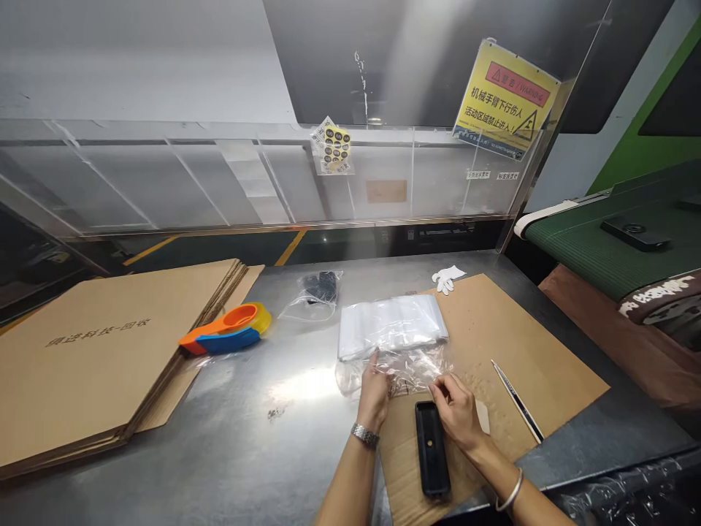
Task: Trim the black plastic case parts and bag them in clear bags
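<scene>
A clear plastic bag [419, 363] lies crumpled in front of a stack of white plastic bags [391, 321]. My left hand [375, 394] grips the clear bag's left side, one finger stretched toward the stack. At the bag's near right edge, my right hand [458, 410] pinches the film with curled fingertips. Directly below the bag, a long black plastic tray-like part [432, 453] with a small hole in its floor rests on brown cardboard [402, 460]. A pale flat piece [483, 416] is partly hidden behind my right hand.
Flattened cartons [104, 343] are piled at left, with an orange and blue tape dispenser [230, 330] beside them. Farther back lie a bagged dark item [320, 287] and a white glove [447, 278]. A pen-like tool [518, 402] lies right; a green conveyor [580, 226] carries a black part [635, 232].
</scene>
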Demonstrator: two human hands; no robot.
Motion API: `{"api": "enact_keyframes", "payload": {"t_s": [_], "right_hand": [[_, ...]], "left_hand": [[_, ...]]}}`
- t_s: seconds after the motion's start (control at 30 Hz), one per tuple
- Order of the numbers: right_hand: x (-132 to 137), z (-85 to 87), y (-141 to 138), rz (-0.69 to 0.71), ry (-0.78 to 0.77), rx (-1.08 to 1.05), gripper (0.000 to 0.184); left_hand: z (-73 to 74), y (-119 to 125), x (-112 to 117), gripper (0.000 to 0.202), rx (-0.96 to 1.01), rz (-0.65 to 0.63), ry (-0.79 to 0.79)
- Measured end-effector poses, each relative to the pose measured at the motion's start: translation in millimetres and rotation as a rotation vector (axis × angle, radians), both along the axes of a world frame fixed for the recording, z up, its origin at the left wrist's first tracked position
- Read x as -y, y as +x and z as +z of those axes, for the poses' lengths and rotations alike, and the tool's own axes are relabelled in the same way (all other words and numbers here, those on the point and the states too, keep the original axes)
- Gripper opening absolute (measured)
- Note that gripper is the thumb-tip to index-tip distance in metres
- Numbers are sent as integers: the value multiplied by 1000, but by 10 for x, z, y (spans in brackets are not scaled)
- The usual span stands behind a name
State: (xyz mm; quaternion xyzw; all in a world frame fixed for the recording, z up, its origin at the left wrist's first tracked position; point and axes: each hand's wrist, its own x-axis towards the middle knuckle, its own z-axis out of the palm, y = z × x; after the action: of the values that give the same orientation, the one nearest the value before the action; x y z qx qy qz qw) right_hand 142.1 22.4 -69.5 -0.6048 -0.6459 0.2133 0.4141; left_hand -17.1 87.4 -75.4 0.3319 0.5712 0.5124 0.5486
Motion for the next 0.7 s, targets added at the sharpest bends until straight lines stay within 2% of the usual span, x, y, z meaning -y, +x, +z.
{"api": "enact_keyframes", "payload": {"t_s": [0.1,0.2,0.3,0.4,0.53,0.63,0.7], "right_hand": [[7,-21,-34,16,-24,-2,18],[4,-37,-51,35,-46,9,16],[0,-38,-45,55,-59,35,16],[18,-7,-36,63,-62,71,16],[107,108,-61,171,-56,145,17],[184,207,-92,307,-58,205,17],[209,248,-95,355,-65,228,18]], "left_hand": [[0,-43,51,34,95,93,-102],[-21,-78,177,33,82,149,-158],[-17,-105,380,30,-30,115,-144],[41,-118,624,26,-227,54,-61],[200,-63,864,33,-436,-84,106],[310,-1,893,35,-666,-323,354],[337,16,864,26,-791,-481,473]]}}
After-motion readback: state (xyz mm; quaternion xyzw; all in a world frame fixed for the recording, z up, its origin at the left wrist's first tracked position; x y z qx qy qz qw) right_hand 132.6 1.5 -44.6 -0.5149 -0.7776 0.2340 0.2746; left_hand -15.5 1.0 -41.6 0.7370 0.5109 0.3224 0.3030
